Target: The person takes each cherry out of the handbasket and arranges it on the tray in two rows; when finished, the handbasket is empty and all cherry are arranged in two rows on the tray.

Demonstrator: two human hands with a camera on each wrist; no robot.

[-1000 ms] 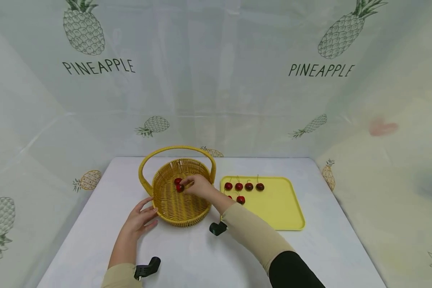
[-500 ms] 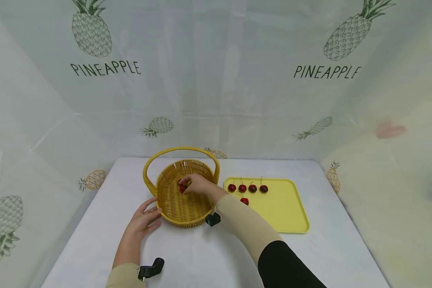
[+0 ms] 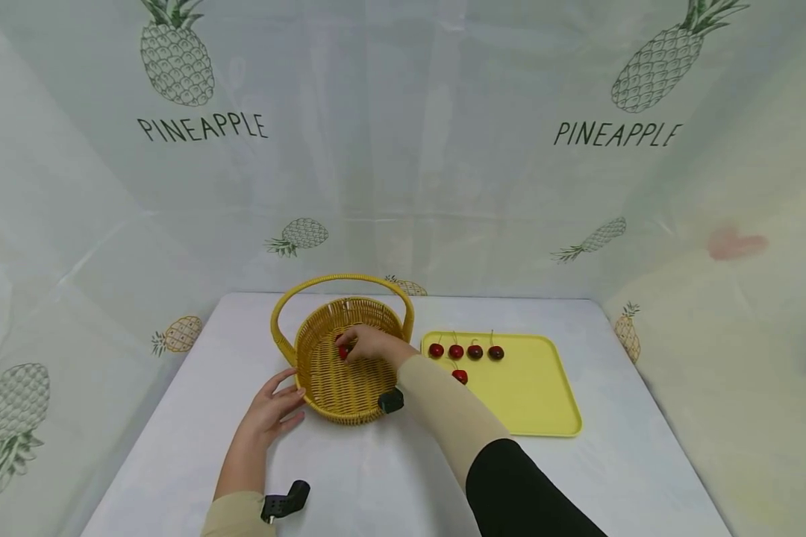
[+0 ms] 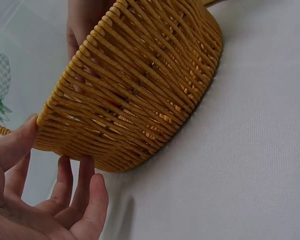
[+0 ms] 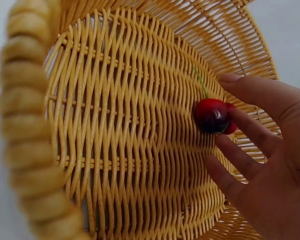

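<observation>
The yellow wicker basket [image 3: 339,388] stands tilted toward the camera in the head view. My right hand [image 3: 368,344] reaches into it over the right rim. In the right wrist view, a dark red cherry [image 5: 208,116] with a green stem lies on the woven bottom, at my right fingertips. Behind it a second red cherry [image 5: 231,126] is partly covered by a finger. The thumb is apart from both, and the fingers are extended. My left hand [image 3: 269,409] rests against the basket's left side, thumb tip at the rim and relaxed fingertips by the outer wall.
Right of the basket lies a yellow tray [image 3: 524,391] with several cherries; four-in-a-row style, some line its back edge, such as the dark cherry [image 3: 495,353]. One red cherry [image 3: 460,376] lies nearer. The basket's tall handle [image 3: 341,277] arches behind my right hand.
My right hand has stayed over the cherries in the basket, its forearm swinging slightly left. The whole scene has shifted a little right in view. The left hand keeps its place.
</observation>
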